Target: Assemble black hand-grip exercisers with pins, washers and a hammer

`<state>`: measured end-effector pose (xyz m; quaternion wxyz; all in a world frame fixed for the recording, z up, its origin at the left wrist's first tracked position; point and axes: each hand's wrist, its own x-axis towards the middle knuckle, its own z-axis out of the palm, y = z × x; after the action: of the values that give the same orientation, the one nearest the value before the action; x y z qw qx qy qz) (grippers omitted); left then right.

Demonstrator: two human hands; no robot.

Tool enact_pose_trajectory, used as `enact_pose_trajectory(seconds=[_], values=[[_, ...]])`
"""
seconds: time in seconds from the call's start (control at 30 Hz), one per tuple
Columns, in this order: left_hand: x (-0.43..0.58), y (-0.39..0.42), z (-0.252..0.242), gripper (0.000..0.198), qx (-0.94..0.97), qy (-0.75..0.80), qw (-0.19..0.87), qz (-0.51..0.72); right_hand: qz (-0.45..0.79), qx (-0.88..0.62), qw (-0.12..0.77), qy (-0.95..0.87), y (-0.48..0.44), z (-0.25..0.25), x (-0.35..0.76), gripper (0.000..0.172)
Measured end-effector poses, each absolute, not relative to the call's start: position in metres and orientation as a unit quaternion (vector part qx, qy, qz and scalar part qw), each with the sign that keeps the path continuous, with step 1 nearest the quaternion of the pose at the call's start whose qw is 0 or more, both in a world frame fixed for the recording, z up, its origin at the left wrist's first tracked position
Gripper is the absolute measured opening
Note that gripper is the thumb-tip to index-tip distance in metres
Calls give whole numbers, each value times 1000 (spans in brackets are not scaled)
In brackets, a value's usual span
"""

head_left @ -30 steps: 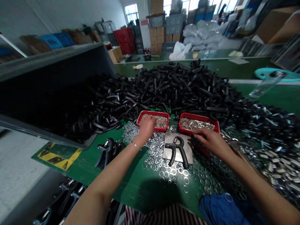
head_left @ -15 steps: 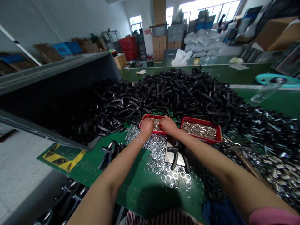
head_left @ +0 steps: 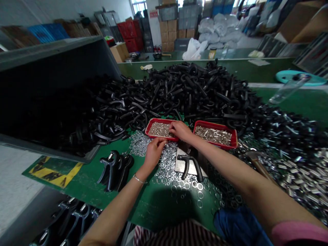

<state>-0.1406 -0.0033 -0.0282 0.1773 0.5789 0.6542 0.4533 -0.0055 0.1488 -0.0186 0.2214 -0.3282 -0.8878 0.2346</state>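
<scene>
My left hand [head_left: 153, 150] hovers over the loose silver washers [head_left: 169, 164] on the green table, fingers curled in a pinch on something I cannot make out. My right hand [head_left: 180, 130] reaches across to the right end of the left red tray [head_left: 151, 123] of small metal parts, fingers bent down into it. A black hand-grip assembly [head_left: 189, 165] lies on a grey metal plate [head_left: 180, 165] just below my right wrist. The right red tray [head_left: 232, 136] of silver pins sits beside it.
A big heap of black curved handles [head_left: 189, 89] fills the table behind the trays. A dark grey bin [head_left: 51, 89] lies on its side at left. Finished grips [head_left: 114, 167] lie at lower left. Small metal parts [head_left: 294, 153] cover the right side. A blue cloth [head_left: 238, 225] lies near me.
My left hand has drawn back from the left red tray to the washers. My right hand, earlier at the right tray, crossed to the left tray and stays there.
</scene>
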Motion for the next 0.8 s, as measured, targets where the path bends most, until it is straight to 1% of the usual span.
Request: enact_pose_trajectory(seconds=[0.07,0.13,0.2,0.3,0.43,0.53,0.6,0.7,0.8], values=[[-118,-13,-27,10,634,621,186,421,247,-335,227,-881,146,-21,-13,4],[-94,-17,-28,10,703,588,187,353,264,-337,240,-871,143,-24,-18,5],[-75,-19,-30,10,751,573,164,285,287,-333,260,-860,142,-24,-19,5],[-59,-18,-37,13,768,587,108,230,334,-330,295,-832,142,-17,-9,6],[-56,-17,-42,22,773,600,57,201,393,-344,336,-784,124,-3,31,16],[-56,-19,-43,27,801,573,19,174,502,-356,362,-700,91,1,74,21],[-56,-20,-44,28,826,545,1,145,552,-377,368,-646,66,-1,102,22],[-57,-24,-50,28,844,521,4,127,566,-418,358,-613,36,-9,134,23],[-60,-27,-54,28,843,514,33,154,571,-439,356,-596,20,-16,151,24]])
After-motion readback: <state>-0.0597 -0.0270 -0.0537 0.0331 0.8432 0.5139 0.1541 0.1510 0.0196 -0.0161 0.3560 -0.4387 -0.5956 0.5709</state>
